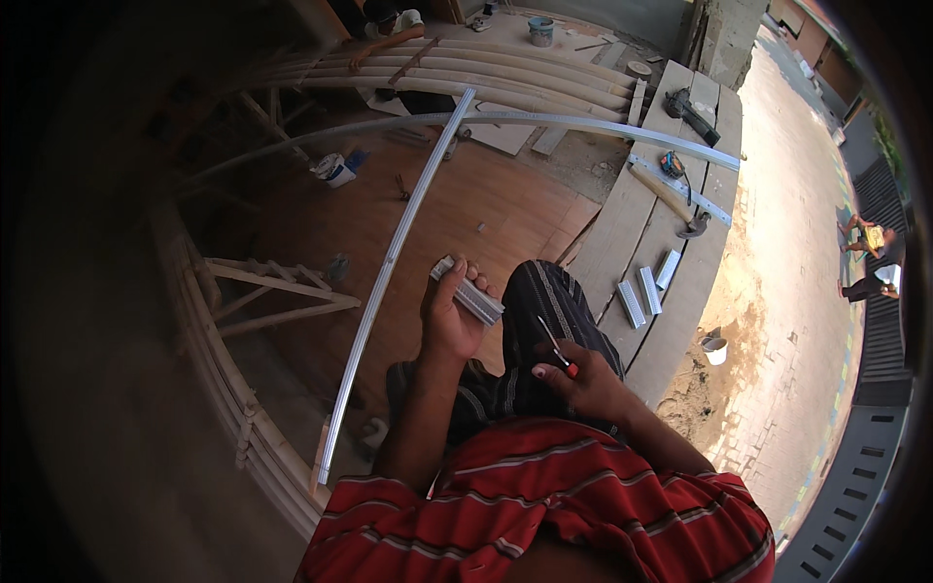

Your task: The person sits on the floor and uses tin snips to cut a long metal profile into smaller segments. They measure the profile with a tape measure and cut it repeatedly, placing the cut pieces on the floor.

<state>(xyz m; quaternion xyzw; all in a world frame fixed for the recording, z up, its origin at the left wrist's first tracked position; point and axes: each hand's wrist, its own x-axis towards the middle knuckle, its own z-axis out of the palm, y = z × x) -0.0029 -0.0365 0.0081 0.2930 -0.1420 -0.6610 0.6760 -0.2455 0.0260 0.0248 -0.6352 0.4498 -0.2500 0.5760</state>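
My left hand (455, 316) is closed around a short piece of silvery metal channel (478, 302), raised in front of my knee. My right hand (583, 381) rests by my thigh, gripping a slim, pointed metal tool with a red handle (570, 369); its exact kind is not clear. Three similar short channel pieces (649, 290) lie on the wooden planks (610, 233) to my right. Beyond them on the planks are a hammer (663, 191), a tape measure (672, 164) and an angle grinder (690, 117).
A long metal profile (398, 243) slants across to my left, meeting another long profile (583, 124) farther off. Wooden poles (248, 437) run along the left. Another person (394, 34) leans over poles at the back. Sandy paving (777, 291) lies beyond the planks.
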